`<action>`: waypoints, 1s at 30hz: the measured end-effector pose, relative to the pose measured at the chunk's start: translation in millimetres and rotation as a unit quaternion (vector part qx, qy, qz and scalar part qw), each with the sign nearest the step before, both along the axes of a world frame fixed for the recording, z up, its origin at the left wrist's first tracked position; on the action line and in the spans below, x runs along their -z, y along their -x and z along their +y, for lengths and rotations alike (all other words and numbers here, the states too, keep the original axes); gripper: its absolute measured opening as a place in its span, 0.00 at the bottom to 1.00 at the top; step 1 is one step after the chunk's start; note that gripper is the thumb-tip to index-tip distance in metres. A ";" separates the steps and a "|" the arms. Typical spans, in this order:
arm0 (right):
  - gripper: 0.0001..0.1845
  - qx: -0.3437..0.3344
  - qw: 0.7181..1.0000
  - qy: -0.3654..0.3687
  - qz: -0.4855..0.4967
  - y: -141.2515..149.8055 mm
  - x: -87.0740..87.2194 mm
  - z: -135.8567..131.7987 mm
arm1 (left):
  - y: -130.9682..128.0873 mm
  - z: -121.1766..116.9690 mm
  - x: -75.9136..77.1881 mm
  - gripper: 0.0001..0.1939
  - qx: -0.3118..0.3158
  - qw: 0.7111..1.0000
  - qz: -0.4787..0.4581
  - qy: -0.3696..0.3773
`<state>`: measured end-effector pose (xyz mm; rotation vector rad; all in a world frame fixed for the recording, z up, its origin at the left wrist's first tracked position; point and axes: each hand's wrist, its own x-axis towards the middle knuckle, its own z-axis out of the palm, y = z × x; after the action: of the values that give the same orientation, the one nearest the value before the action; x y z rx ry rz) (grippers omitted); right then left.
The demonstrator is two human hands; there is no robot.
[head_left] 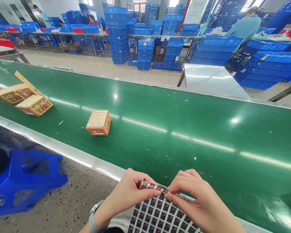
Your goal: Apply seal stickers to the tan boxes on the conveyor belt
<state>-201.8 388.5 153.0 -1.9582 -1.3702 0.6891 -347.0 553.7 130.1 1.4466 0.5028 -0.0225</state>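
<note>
A white sheet of stickers (157, 213), printed with rows of small dark red and black squares, hangs at the near edge of the green belt. Its top edge is bent over into a narrow strip. My left hand (128, 192) pinches that strip between thumb and fingers. Close beside it, my right hand (196, 195) has thumb and forefinger pressed together on the strip's right end. Whether a single sticker is between those fingertips is too small to tell.
A green conveyor belt (160, 145) crosses in front, bearing a brown carton (99, 123) and several more cartons (35, 105) at left. A blue plastic stool (21, 181) stands lower left. Beyond are a metal table (210, 81), stacked blue crates (116, 35) and several people.
</note>
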 end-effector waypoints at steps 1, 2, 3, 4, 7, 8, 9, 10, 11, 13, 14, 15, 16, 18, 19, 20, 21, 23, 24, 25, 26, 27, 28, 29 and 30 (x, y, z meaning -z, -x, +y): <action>0.12 0.003 1.000 0.000 -0.001 0.2 -0.1 0.4 | -0.2 0.1 1.1 0.14 0.002 1.000 -0.001 0.011; 0.12 0.005 1.000 0.002 -0.002 -0.1 0.1 0.6 | -0.3 0.2 2.0 0.15 0.007 1.000 -0.005 0.019; 0.12 0.003 1.000 0.005 -0.001 -0.9 0.7 0.8 | -0.1 0.4 2.7 0.16 0.013 1.000 -0.009 0.022; 0.11 -0.003 1.000 0.009 0.000 -2.2 1.6 0.9 | 0.3 0.6 3.0 0.16 0.022 0.999 -0.012 0.020; 0.11 -0.017 1.000 0.024 0.009 -7.3 4.5 0.5 | 2.3 2.3 1.7 0.18 0.053 0.998 -0.025 -0.010; 0.11 -0.017 0.999 0.030 0.012 -9.0 5.2 0.0 | 3.2 3.3 0.7 0.18 0.065 0.997 -0.030 -0.024; 0.11 -0.015 0.999 0.037 0.015 -10.4 5.7 -0.7 | 3.9 4.3 -0.6 0.19 0.078 0.996 -0.037 -0.037; 0.11 -0.011 0.999 0.044 0.017 -11.6 5.9 -1.6 | 4.6 5.4 -2.0 0.19 0.092 0.994 -0.044 -0.048; 0.11 -0.008 0.999 0.050 0.020 -12.7 6.1 -2.6 | 5.1 6.3 -3.5 0.19 0.106 0.992 -0.049 -0.057; 0.11 -0.008 0.998 0.055 0.024 -14.2 6.2 -4.7 | 5.2 7.5 -6.4 0.19 0.126 0.988 -0.051 -0.069; 0.11 -0.008 0.998 0.054 0.024 -14.8 6.2 -5.7 | 4.9 7.7 -7.5 0.19 0.132 0.987 -0.049 -0.071; 0.11 -0.007 0.998 0.051 0.024 -15.4 6.1 -6.5 | 4.3 7.5 -8.3 0.19 0.134 0.987 -0.048 -0.072; 0.12 -0.008 0.998 0.049 0.025 -15.8 5.9 -7.1 | 3.7 7.1 -8.7 0.19 0.135 0.987 -0.047 -0.072; 0.12 -0.009 0.999 0.045 0.026 -16.4 5.1 -7.5 | 2.5 6.2 -8.1 0.19 0.132 0.988 -0.051 -0.069; 0.12 -0.011 0.999 0.044 0.026 -16.6 4.4 -7.4 | 2.1 6.0 -7.5 0.19 0.132 0.988 -0.053 -0.067; 0.12 -0.012 0.999 0.045 0.028 -16.7 3.7 -7.2 | 1.9 6.2 -6.8 0.19 0.134 0.987 -0.053 -0.065; 0.12 -0.013 0.998 0.048 0.029 -16.7 3.1 -6.9 | 1.9 6.8 -6.3 0.19 0.141 0.987 -0.051 -0.062; 0.11 -0.015 0.998 0.056 0.035 -16.6 2.3 -6.5 | 2.2 9.0 -6.6 0.20 0.165 0.983 -0.046 -0.058; 0.11 -0.016 0.997 0.060 0.039 -16.6 2.3 -6.4 | 2.4 10.5 -7.5 0.21 0.180 0.981 -0.047 -0.057; 0.12 -0.015 0.997 0.062 0.042 -16.7 2.4 -6.4 | 2.5 12.0 -9.1 0.21 0.194 0.978 -0.052 -0.057; 0.12 -0.016 0.997 0.062 0.045 -16.7 2.7 -6.5 | 2.6 13.3 -11.0 0.22 0.206 0.975 -0.059 -0.058; 0.12 -0.016 0.997 0.062 0.048 -16.7 2.9 -6.7 | 2.5 14.5 -13.2 0.23 0.215 0.973 -0.067 -0.060; 0.13 -0.014 0.997 0.063 0.050 -16.8 3.0 -6.8 | 2.4 15.3 -15.3 0.24 0.219 0.971 -0.073 -0.062; 0.13 -0.010 0.997 0.064 0.051 -16.8 3.0 -7.0 | 2.3 15.8 -17.1 0.25 0.222 0.970 -0.078 -0.066; 0.14 -0.006 0.996 0.066 0.053 -16.8 2.6 -7.0 | 2.2 16.1 -18.2 0.25 0.222 0.969 -0.081 -0.069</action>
<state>-185.0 381.5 150.4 -1.9858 -1.3033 0.8969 -349.2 569.8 148.3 1.6577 0.0396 -0.2296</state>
